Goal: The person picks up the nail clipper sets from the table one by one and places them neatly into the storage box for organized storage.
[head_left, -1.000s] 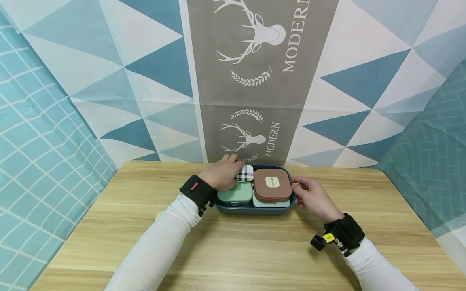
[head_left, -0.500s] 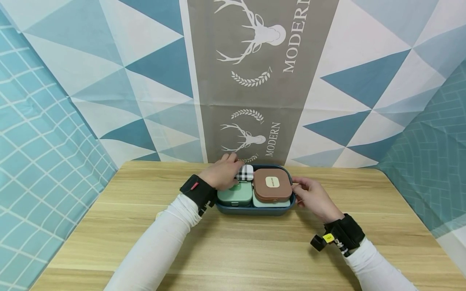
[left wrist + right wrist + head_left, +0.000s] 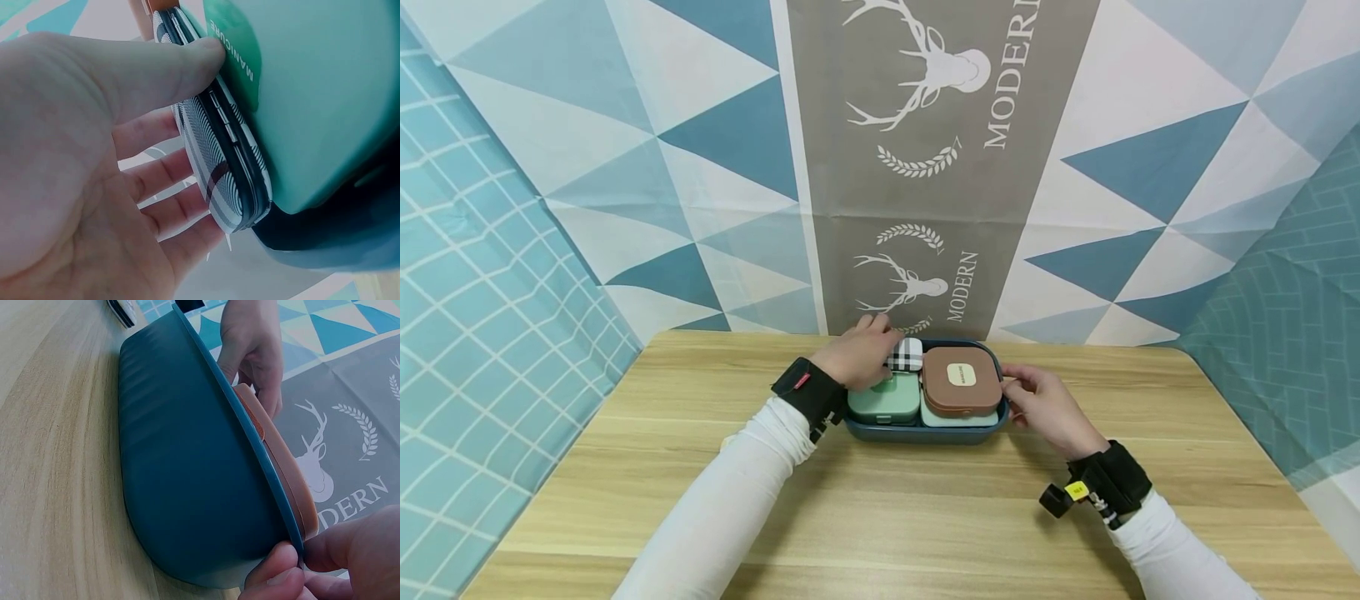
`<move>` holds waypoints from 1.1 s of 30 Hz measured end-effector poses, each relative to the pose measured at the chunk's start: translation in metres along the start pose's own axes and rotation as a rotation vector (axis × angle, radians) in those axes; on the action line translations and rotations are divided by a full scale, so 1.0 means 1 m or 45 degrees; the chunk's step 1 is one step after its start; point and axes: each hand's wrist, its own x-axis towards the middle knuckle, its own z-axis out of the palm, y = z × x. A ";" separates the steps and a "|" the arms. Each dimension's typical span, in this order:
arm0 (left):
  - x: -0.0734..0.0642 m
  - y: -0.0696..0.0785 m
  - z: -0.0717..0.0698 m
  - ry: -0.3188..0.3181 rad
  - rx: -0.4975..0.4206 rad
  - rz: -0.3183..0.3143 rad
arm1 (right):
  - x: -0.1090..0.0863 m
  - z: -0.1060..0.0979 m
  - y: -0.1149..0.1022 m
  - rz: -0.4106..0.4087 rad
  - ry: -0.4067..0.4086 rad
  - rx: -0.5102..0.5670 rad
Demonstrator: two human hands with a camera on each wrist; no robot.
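Note:
A dark blue oblong bin (image 3: pixel 925 435) holds several cases. My left hand (image 3: pixel 861 354) reaches over its left end and grips a small black-and-white plaid clamshell case (image 3: pixel 215 153). In the left wrist view, the thumb lies over the plaid case's edge and the fingers are behind it. Against it sits a mint green case (image 3: pixel 883 400) whose label reads "MANICURE". A brown square case (image 3: pixel 943 396) with a cream label rests on a pale case (image 3: pixel 958 420) at the bin's right. My right hand (image 3: pixel 1045 408) pinches the bin's right rim between thumb and fingers.
The bin stands at the back of a wood-grain table (image 3: pixel 880 517), close to a wall covering (image 3: pixel 917 192) with deer prints and triangles. Blue tiled-pattern sheets (image 3: pixel 482 292) hang at both sides.

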 end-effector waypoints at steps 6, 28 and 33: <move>0.001 0.000 -0.002 -0.015 0.017 -0.016 | 0.001 0.000 -0.001 0.000 0.005 0.001; 0.000 0.000 0.002 -0.013 -0.034 -0.062 | -0.002 0.001 -0.003 -0.015 0.008 0.002; -0.002 0.000 0.001 -0.005 -0.030 -0.068 | -0.002 0.001 -0.003 -0.013 0.003 0.011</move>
